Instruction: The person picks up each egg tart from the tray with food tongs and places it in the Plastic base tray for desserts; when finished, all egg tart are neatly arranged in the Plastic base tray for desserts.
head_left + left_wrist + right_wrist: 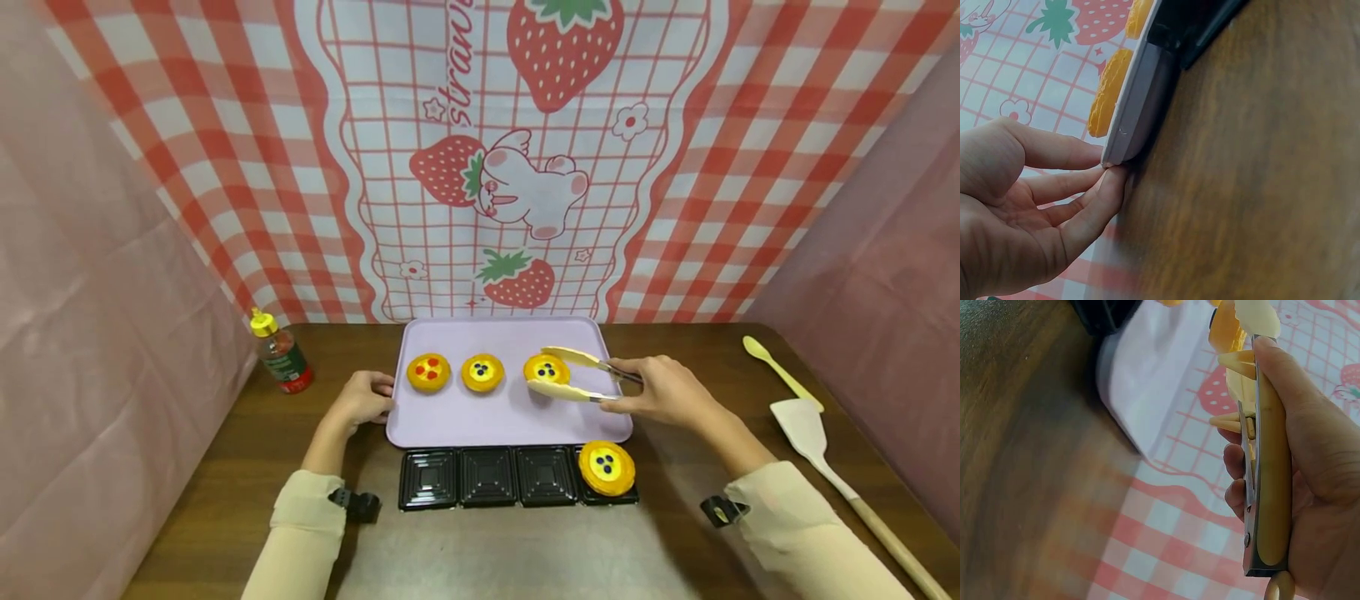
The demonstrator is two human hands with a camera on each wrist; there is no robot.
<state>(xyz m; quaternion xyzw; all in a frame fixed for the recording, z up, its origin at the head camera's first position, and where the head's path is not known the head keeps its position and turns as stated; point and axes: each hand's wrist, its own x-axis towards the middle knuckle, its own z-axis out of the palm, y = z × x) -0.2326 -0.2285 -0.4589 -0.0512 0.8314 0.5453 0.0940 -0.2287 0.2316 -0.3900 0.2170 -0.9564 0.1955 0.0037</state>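
Our right fingers (1235,460) grip tongs (564,391), the tart (547,368) leftward between the tips; our left fingers (1063,150) pinch the tray (465,425).

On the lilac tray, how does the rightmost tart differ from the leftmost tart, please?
The rightmost tart bears dark blue pieces, whereas the leftmost tart bears red ones. Tongs flank the rightmost tart; the leftmost tart stands free of them. Both are round with golden rims.

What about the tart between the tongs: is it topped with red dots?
No, the tart between the tongs in the right hand has dark blue dots on top.
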